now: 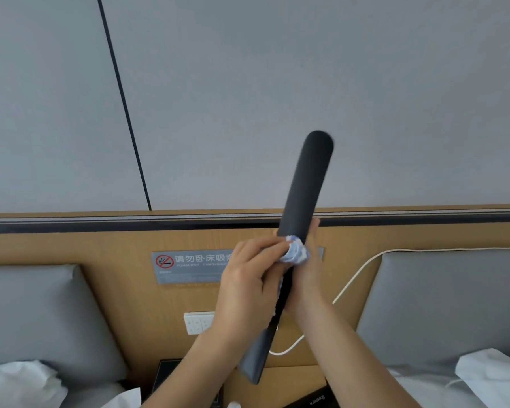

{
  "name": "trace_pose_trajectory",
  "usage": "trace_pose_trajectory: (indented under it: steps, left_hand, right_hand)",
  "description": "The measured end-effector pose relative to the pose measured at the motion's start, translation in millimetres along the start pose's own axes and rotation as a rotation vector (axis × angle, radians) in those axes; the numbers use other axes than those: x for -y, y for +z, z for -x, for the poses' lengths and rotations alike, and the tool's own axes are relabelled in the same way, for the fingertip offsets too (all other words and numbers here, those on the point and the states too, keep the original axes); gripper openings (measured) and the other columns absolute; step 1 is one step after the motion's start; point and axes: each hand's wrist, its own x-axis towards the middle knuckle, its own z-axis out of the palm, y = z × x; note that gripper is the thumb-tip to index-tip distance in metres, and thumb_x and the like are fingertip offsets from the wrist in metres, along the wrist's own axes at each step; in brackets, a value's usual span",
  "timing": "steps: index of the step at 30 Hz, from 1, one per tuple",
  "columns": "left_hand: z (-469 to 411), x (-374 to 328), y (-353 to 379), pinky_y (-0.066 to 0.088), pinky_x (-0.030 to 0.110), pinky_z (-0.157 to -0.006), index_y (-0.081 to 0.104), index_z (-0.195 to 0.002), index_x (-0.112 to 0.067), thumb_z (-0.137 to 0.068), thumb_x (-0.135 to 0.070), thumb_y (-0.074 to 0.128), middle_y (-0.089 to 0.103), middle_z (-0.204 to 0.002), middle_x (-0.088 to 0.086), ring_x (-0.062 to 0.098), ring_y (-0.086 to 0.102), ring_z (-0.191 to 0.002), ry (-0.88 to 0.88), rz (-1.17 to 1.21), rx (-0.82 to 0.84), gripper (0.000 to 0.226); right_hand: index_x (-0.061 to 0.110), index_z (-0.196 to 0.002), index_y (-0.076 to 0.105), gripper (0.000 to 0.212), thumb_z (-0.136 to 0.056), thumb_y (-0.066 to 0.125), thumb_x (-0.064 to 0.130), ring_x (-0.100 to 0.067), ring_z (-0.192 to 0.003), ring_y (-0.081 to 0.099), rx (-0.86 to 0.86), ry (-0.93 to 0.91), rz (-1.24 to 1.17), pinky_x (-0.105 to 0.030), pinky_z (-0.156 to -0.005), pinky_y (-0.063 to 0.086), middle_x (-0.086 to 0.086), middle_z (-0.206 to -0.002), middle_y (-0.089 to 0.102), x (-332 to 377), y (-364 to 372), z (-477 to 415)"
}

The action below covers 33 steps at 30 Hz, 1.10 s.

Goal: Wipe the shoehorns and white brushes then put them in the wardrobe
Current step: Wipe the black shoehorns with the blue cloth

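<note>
A long black shoehorn [306, 184] stands nearly upright in front of me, its rounded end pointing up and its wider end down near the nightstand. My right hand [305, 278] grips its middle from behind. My left hand [248, 278] pinches a crumpled blue-and-white cloth [296, 251] against the shoehorn's front. No white brush is in view.
A wooden headboard panel [115, 254] carries a no-smoking sign [189, 265] and a white switch plate [198, 322]. Grey pillows [36, 313] lie left and right. A white cable [354, 278] runs across the panel. A dark box [315, 401] sits on the nightstand below.
</note>
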Motion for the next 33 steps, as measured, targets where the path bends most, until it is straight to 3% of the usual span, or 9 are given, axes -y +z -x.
trace_pose_trajectory:
  steps: [3, 6, 8, 13, 17, 21, 24, 29, 33]
  left_hand:
    - [-4, 3, 2, 0.041, 0.016, -0.088, 0.07, -0.107, -0.014, -0.087, -0.016, 0.055, 0.065, -0.112, -0.005, 0.012, 0.054, -0.101, 0.043, -0.102, 0.0, 0.025]
    - [10, 11, 4, 0.042, 0.02, -0.089, 0.065, -0.112, -0.015, -0.09, -0.018, 0.05, 0.061, -0.121, -0.001, 0.014, 0.051, -0.104, 0.112, -0.166, 0.064, 0.027]
    - [18, 15, 3, 0.042, 0.02, -0.087, 0.066, -0.11, -0.014, -0.09, -0.018, 0.049, 0.059, -0.123, 0.0, 0.014, 0.05, -0.104, 0.126, -0.178, 0.086, 0.027]
    - [-11, 18, -9, 0.042, 0.018, -0.082, 0.071, -0.104, -0.009, -0.085, -0.014, 0.05, 0.065, -0.112, 0.005, 0.015, 0.05, -0.098, 0.132, -0.249, 0.048, 0.029]
    - [-69, 17, -33, 0.033, 0.013, -0.083, 0.07, -0.107, -0.005, -0.087, -0.015, 0.054, 0.066, -0.11, 0.009, 0.023, 0.052, -0.096, 0.077, -0.301, -0.063, 0.027]
    - [-106, 15, -54, 0.026, -0.001, -0.084, 0.07, -0.109, -0.01, -0.089, -0.014, 0.059, 0.066, -0.11, 0.005, 0.023, 0.051, -0.098, 0.035, -0.318, -0.154, 0.023]
    - [-99, 16, -52, 0.03, 0.006, -0.084, 0.07, -0.109, -0.009, -0.089, -0.009, 0.058, 0.065, -0.109, 0.007, 0.022, 0.049, -0.098, 0.102, -0.351, -0.126, 0.023]
    - [-47, 11, -23, 0.039, 0.021, -0.082, 0.072, -0.099, -0.005, -0.083, -0.01, 0.045, 0.068, -0.104, 0.009, 0.021, 0.048, -0.095, 0.289, -0.328, 0.106, 0.032]
    - [-28, 10, -17, 0.042, 0.021, -0.086, 0.073, -0.097, -0.009, -0.083, -0.01, 0.046, 0.069, -0.106, 0.005, 0.02, 0.049, -0.097, 0.299, -0.262, 0.191, 0.031]
  right_hand:
    - [0.034, -0.087, 0.049, 0.022, -0.1, 0.032, 0.038, 0.008, -0.049, 0.061, -0.019, 0.034, 0.002, -0.008, -0.043, 0.047, 0.011, -0.08, 0.055, -1, 2, 12]
    - [0.015, -0.052, 0.063, 0.063, -0.095, 0.031, 0.048, -0.007, -0.037, 0.057, 0.093, 0.226, -0.144, -0.012, -0.039, 0.045, -0.001, -0.048, 0.055, 17, 3, 10]
    - [0.01, -0.041, 0.058, 0.07, -0.094, 0.031, 0.046, -0.01, -0.034, 0.055, 0.12, 0.25, -0.065, -0.013, -0.04, 0.044, -0.006, -0.045, 0.052, 16, 0, 7]
    - [0.011, -0.078, 0.065, 0.046, -0.093, 0.04, 0.046, -0.016, -0.052, 0.062, 0.106, 0.207, 0.138, -0.025, -0.051, 0.049, -0.006, -0.063, 0.065, -3, -7, 11]
    - [0.005, -0.085, 0.062, 0.062, -0.077, 0.042, 0.063, -0.019, -0.051, 0.053, 0.279, 0.342, 0.21, -0.026, -0.05, 0.044, -0.01, -0.066, 0.06, -11, -12, 16]
    - [0.005, -0.085, 0.06, 0.06, -0.085, 0.036, 0.061, -0.017, -0.052, 0.052, 0.358, 0.383, 0.241, -0.026, -0.05, 0.044, -0.009, -0.067, 0.059, -15, -15, 22]
    - [0.005, -0.085, 0.06, 0.06, -0.084, 0.036, 0.061, -0.017, -0.052, 0.052, 0.333, 0.371, 0.261, -0.026, -0.049, 0.044, -0.009, -0.067, 0.059, -14, -14, 21]
    - [0.007, -0.086, 0.063, 0.049, -0.085, 0.045, 0.053, -0.017, -0.049, 0.057, 0.219, 0.292, 0.057, -0.024, -0.046, 0.047, -0.007, -0.064, 0.063, 1, -3, 14]
    - [0.011, -0.098, 0.065, 0.049, -0.086, 0.045, 0.054, -0.018, -0.069, 0.066, 0.246, 0.299, -0.252, -0.025, -0.063, 0.054, -0.006, -0.077, 0.066, 24, 2, 7]
